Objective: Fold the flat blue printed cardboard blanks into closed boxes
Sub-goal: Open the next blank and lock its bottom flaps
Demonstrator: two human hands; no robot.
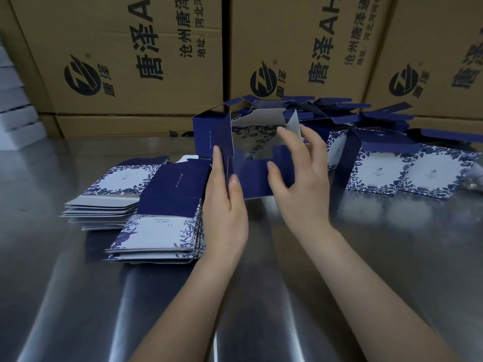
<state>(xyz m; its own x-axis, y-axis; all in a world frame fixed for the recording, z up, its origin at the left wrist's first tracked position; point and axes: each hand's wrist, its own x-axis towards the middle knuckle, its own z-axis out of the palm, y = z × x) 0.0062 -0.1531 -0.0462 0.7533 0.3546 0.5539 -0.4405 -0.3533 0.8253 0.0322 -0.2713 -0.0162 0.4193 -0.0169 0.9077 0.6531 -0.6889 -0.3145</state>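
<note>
A half-formed blue box (209,131) with grey inside stands open on the steel table (261,283), its flaps sticking up. My left hand (224,199) holds its near left flap, fingers straight along the cardboard and thumb on the front panel. My right hand (300,173) reaches over the box's right side, its fingers spread and touching the inner flap. Two stacks of flat blue-and-white floral blanks (156,226) (109,194) lie left of my left hand.
Folded boxes with open lids (379,173) crowd the table at the right and behind the held box. Large brown printed cartons (130,61) wall off the back. White stacked boxes (13,113) sit at the far left.
</note>
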